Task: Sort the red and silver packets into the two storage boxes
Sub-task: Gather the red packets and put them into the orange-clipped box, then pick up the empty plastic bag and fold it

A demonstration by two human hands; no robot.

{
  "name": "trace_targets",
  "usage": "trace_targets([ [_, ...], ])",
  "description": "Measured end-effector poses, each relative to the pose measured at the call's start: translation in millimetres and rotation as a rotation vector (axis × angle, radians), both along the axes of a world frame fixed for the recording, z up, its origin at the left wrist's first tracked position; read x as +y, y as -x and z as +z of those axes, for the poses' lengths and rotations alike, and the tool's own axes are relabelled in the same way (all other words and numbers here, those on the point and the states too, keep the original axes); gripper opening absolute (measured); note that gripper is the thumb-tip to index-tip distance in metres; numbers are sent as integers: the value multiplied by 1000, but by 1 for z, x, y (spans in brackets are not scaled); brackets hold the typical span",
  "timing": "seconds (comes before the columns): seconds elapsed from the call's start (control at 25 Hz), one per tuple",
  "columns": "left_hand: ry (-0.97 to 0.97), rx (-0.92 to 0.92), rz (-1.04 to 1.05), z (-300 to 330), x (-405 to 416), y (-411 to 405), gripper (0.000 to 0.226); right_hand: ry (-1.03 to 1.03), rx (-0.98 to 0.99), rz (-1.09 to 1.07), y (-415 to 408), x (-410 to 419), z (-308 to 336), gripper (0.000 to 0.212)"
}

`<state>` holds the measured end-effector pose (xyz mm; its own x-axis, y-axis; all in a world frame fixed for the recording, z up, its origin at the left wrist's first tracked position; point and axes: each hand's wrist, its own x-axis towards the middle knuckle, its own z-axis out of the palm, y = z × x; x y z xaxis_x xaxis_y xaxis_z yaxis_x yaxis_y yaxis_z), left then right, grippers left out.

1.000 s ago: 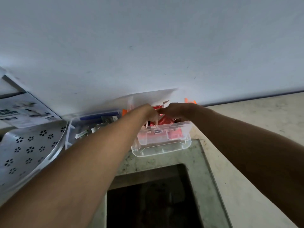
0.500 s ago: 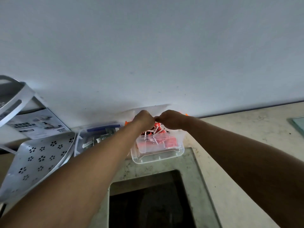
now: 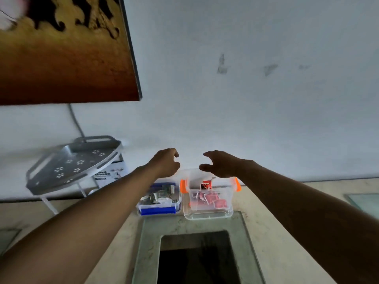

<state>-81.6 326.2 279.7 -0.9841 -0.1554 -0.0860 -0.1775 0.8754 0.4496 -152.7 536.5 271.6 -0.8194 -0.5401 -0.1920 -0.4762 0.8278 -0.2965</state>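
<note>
Two clear storage boxes sit side by side against the wall at the back of the stone counter, and everything else arranges itself around them. The box with orange clips (image 3: 208, 198) holds the red packets (image 3: 211, 199), loosely heaped on its floor, with one more red packet standing up near its back wall. Touching its left side is the box with the blue latch (image 3: 160, 198), and the silver packets (image 3: 161, 196) lie jumbled inside that one. The left hand (image 3: 165, 162) hangs in the air above the back of the blue-latched box, fingers curled loosely and apart, holding nothing. The right hand (image 3: 220, 163) hovers above the back of the orange-clipped box, fingers spread and thumb out, also empty. Left of the boxes stands a perforated metal corner shelf (image 3: 73, 162), and a framed picture (image 3: 65, 48) hangs high above it. In front of the boxes a dark rectangular opening (image 3: 196, 259) is cut into the counter (image 3: 287, 232).
</note>
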Motion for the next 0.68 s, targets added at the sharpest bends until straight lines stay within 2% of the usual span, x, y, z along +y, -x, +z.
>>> trace_targets([
  [0.32, 137, 214, 33, 126, -12, -111, 49, 85, 307, -7, -96, -7, 127, 81],
  [0.44, 166, 283, 33, 153, -6, -142, 52, 94, 401, -1, -123, 0, 153, 82],
  [0.68, 254, 340, 17, 180, 1, -181, 58, 78, 464, -7, -160, 13, 181, 85],
])
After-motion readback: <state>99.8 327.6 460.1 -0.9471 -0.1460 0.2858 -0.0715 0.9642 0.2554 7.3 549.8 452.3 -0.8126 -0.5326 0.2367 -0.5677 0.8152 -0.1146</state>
